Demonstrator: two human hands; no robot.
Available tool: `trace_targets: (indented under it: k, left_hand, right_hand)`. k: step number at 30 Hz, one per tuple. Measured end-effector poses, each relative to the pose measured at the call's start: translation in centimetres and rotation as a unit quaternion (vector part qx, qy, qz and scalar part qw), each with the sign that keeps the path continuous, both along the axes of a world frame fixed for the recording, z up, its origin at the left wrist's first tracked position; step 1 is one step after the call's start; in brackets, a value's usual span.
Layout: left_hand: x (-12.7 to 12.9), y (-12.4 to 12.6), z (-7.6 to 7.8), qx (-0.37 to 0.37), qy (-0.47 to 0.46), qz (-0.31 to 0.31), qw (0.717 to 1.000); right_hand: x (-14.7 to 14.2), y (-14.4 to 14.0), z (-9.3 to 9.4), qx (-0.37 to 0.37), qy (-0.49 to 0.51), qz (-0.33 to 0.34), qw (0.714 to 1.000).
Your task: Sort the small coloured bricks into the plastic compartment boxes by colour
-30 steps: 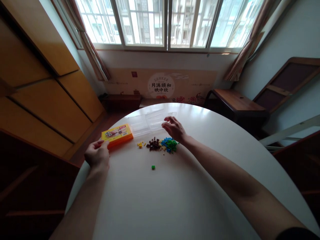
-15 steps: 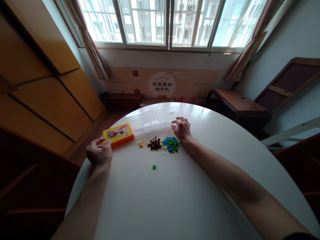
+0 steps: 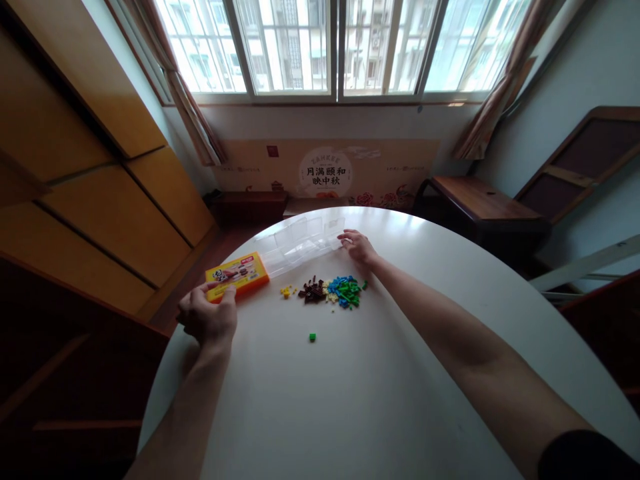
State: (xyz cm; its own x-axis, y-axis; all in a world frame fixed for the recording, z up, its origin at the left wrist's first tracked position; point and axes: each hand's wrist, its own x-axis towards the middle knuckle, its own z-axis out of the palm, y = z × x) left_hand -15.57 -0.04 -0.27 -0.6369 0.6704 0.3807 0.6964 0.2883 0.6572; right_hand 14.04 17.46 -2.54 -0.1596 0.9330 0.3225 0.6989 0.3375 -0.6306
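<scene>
White laminate covered the round surface (image 3: 380, 400) where a person worked beneath a barred window (image 3: 335, 43), a printed banner (image 3: 325, 175) along the wall below it. Largest of the items, a clear plastic organiser tray (image 3: 300, 243) lay at the far side, its long axis running left to right and tilted slightly away at the right end. The right hand (image 3: 356, 245) rested on that right end, fingers spread and touching the tray's edge rather than clamped around it; this hand was the nearer to the tray. Left of the tray, touching its near-left corner, sat an orange and yellow box (image 3: 237, 275). The left hand (image 3: 207, 317) met the box's near edge, thumb and forefinger pinched together on it, other fingers curled. Just near of the tray lay a pile of small bricks (image 3: 330, 291), brown, blue, green and yellow, with one green brick (image 3: 312, 337) apart, nearer the person. Compared with half a second earlier, the right hand had moved farther out onto the tray's end, and the left had closed on the box.
</scene>
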Motion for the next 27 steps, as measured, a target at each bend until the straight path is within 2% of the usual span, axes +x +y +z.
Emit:
trace_targets:
  k: [2, 3, 4, 5, 7, 9, 11, 15, 22, 27]
  left_hand:
    - [0.9, -0.6, 0.6, 0.054, 0.041, 0.005, 0.998]
    - [1.5, -0.8, 0.9, 0.097, 0.083, -0.031, 0.991]
    - [2.2, -1.1, 1.1, 0.124, 0.123, -0.100, 0.980]
    - [2.9, -1.3, 1.2, 0.116, 0.151, -0.186, 0.964]
    - [4.2, -1.5, 0.9, 0.025, 0.200, -0.361, 0.911]
    - [5.1, -1.3, 0.1, -0.072, 0.243, -0.462, 0.850]
    - [5.5, -0.8, -1.0, -0.115, 0.273, -0.477, 0.828]
    - [6.3, 0.5, -2.4, -0.166, 0.299, -0.474, 0.811]
    - [9.5, 1.8, -1.6, -0.163, 0.274, -0.491, 0.811]
    - [11.4, 2.9, -1.4, -0.133, 0.200, -0.523, 0.818]
  right_hand:
    - [0.5, -0.9, 0.3, 0.014, 0.013, -0.017, 1.000]
    - [1.1, -1.7, 0.4, 0.024, 0.017, -0.018, 0.999]
    - [1.7, -2.8, 0.5, 0.033, 0.016, -0.011, 0.999]
    - [2.5, -4.0, 0.5, 0.048, 0.012, 0.014, 0.999]
    - [4.3, -6.7, 0.4, 0.045, -0.046, 0.110, 0.992]
    - [6.0, -9.5, 0.2, 0.024, -0.116, 0.163, 0.980]
    - [7.2, -11.8, -0.2, -0.001, -0.173, 0.187, 0.967]
    - [7.7, -14.2, -0.7, -0.003, -0.231, 0.204, 0.951]
    - [5.1, -13.6, 0.6, -0.006, -0.236, 0.242, 0.941]
    - [3.4, -13.2, 1.0, -0.001, -0.220, 0.242, 0.945]
